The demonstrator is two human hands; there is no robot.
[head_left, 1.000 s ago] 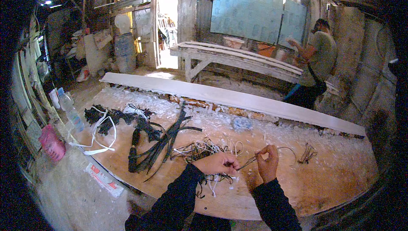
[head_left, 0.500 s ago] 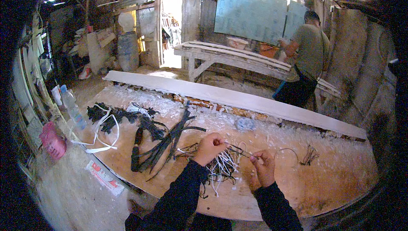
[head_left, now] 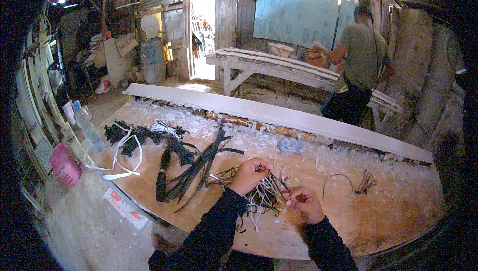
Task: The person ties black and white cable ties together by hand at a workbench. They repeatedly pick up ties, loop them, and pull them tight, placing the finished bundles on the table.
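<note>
My left hand (head_left: 250, 175) is closed in a pinch on one end of a thin dark cord (head_left: 279, 183). The cord's other end is pinched by my right hand (head_left: 307, 203), lower and to the right. Beneath them, a loose pile of white and black cords (head_left: 258, 202) lies on the wooden table (head_left: 343, 221), partly hidden by the left hand. Left of the pile are long flat black strips (head_left: 201, 164) and a dark-handled tool (head_left: 162, 176). A small bundle of dark cords (head_left: 366, 182) sits farther right, beside a thin curved cord (head_left: 326, 184).
A long pale board (head_left: 279, 115) spans the table's far side. Black bundles (head_left: 137, 139), a white strap (head_left: 119, 174) and a crumpled bluish plastic piece (head_left: 290, 145) lie on top. Left are a bottle (head_left: 88, 129) and pink bag (head_left: 65, 165). A person (head_left: 366, 52) stands at a far bench (head_left: 279, 69).
My right hand has moved down and slightly left, so the dark cord slopes more steeply. The left hand stays pinched nearly in place. The person behind has shifted their arms.
</note>
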